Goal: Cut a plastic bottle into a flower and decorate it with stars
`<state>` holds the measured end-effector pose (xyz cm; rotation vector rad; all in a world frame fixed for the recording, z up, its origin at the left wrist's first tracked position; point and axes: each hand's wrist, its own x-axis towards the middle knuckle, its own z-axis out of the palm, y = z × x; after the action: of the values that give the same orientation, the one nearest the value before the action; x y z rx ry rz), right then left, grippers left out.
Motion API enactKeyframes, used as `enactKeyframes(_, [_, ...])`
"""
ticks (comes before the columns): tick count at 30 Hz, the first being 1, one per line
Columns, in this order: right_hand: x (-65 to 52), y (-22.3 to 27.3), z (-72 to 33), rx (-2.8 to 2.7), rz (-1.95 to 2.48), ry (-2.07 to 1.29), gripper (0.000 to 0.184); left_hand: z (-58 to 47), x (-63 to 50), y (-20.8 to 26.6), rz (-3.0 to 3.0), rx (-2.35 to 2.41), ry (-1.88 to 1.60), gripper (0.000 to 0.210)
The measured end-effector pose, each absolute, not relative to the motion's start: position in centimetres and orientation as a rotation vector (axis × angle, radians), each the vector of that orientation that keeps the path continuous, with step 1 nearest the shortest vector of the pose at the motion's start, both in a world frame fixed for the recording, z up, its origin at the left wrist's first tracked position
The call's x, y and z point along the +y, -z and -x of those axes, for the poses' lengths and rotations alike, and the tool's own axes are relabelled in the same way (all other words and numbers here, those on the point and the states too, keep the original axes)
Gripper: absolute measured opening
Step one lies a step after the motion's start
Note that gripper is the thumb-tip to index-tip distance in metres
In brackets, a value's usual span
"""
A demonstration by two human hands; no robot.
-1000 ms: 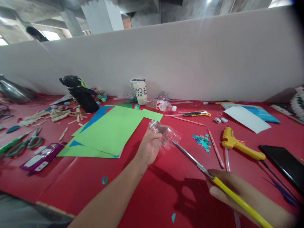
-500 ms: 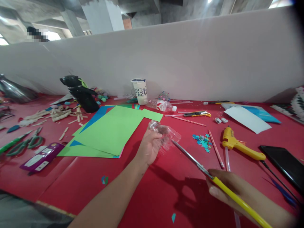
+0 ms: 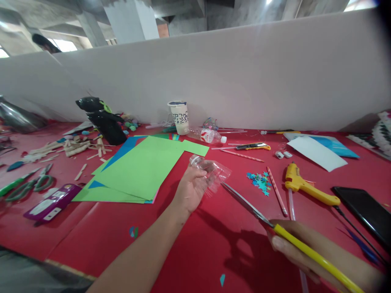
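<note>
Scissors (image 3: 290, 239) poised beside a fringed, clear bottle top (image 3: 220, 173)!
And here's the left hand (image 3: 189, 191) curled around that bottle top, over the red table (image 3: 189, 256), right of the green paper (image 3: 137, 171), gripping just below the neck (image 3: 194, 160), presumably to leave the cut edge free for the blades (image 3: 244, 202). The right hand (image 3: 305, 234) wraps the yellow handle; whether tip touches plastic, I can't tell. Look at it: thin, glossy, crinkled plastic, ragged strips splaying; slim shiny metal opposite.
</note>
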<state>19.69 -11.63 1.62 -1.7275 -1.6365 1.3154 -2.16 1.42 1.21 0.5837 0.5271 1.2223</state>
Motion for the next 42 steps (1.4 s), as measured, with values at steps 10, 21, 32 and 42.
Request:
enactKeyframes(10, [-11.3,-2.7,-19.1,-1.581,1.873,-1.283,0.056,2.4,1.8,-0.9,-0.579,0.582,-1.220,0.019])
enactKeyframes(21, [-11.2,-2.6,-19.1,-1.590,1.808,-1.376,0.056,2.3,1.7,-1.2,-0.591,0.602,-1.208,0.020])
enactKeyframes(32, [-11.4,-1.9,-19.6,-1.598,1.680,-1.354,0.060,2.2,1.5,-1.0,-0.663,0.523,-1.160,0.029])
enactKeyframes(42, [-11.5,-1.3,-19.7,-1.595,1.609,-1.401,0.058,1.9,1.3,-1.1,-0.775,0.628,-1.163,0.028])
